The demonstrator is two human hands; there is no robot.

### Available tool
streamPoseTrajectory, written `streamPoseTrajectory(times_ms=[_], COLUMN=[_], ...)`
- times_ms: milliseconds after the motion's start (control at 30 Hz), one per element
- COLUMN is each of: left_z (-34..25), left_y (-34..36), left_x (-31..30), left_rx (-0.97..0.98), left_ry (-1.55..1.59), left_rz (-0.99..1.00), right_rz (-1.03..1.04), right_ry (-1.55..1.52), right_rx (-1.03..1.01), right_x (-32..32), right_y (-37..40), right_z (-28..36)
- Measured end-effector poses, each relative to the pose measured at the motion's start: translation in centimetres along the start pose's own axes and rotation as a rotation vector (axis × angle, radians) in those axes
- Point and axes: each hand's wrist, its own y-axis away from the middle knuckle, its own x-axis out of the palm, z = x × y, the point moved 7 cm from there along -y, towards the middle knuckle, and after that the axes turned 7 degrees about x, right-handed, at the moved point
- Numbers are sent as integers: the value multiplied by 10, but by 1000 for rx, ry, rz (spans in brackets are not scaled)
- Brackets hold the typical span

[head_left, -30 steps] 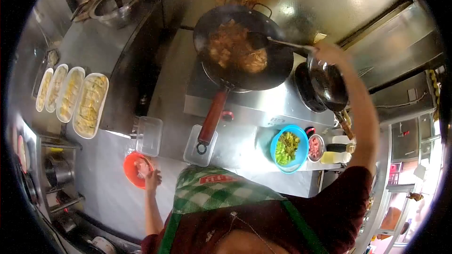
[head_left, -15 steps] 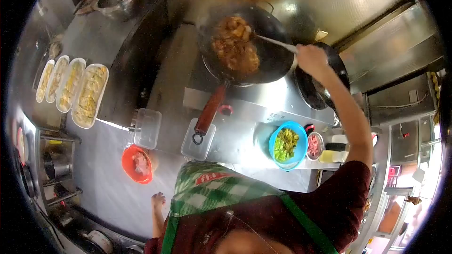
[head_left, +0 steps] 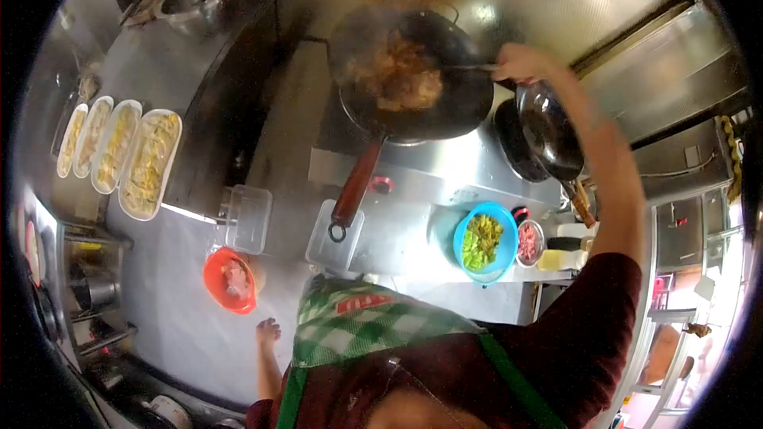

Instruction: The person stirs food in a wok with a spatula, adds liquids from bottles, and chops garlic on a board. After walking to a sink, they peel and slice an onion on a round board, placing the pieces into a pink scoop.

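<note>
My right hand is closed around the handle of a long metal spatula, whose head is lost in blur and steam. It reaches over the right side of a dark wok on the stove. Browned food pieces lie inside the wok, smeared by motion. The wok's reddish wooden handle points towards me, with no hand on it. Down at my side, my left hand holds nothing, its fingers loosely bent and apart, near an orange bowl of pale meat.
A second dark wok sits to the right. Along the counter are a blue bowl of chopped greens, a small metal bowl of pink meat and clear plastic containers. White oval trays of food stand at left.
My right hand and the spatula have risen slightly, and the forearm has swung right. The food in the wok has shifted about. My left hand stays low, barely moved.
</note>
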Motion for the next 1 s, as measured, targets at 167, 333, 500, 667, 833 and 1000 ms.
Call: streamPoseTrajectory(times_ms=[167, 333, 500, 667, 833, 1000], left_z=[23, 15, 7, -3, 13, 20], left_y=[-14, 2, -17, -20, -13, 14], left_x=[-8, -3, -8, -7, 6, -1], left_rx=[-43, -18, -59, -56, -162, -67], left_ry=[175, 87, 378, 251, 591, 293], left_rz=[7, -77, 60, 83, 254, 49], right_rz=[88, -188, -488, -911, -1253, -716], right_ry=[346, 75, 396, 609, 889, 946], right_rx=[118, 19, -99, -287, -638, -368], right_x=[-4, 55, 28, -22, -22, -15], right_y=[42, -31, 25, 43, 18, 7], right_z=[-40, -44, 13, 43, 91, 60])
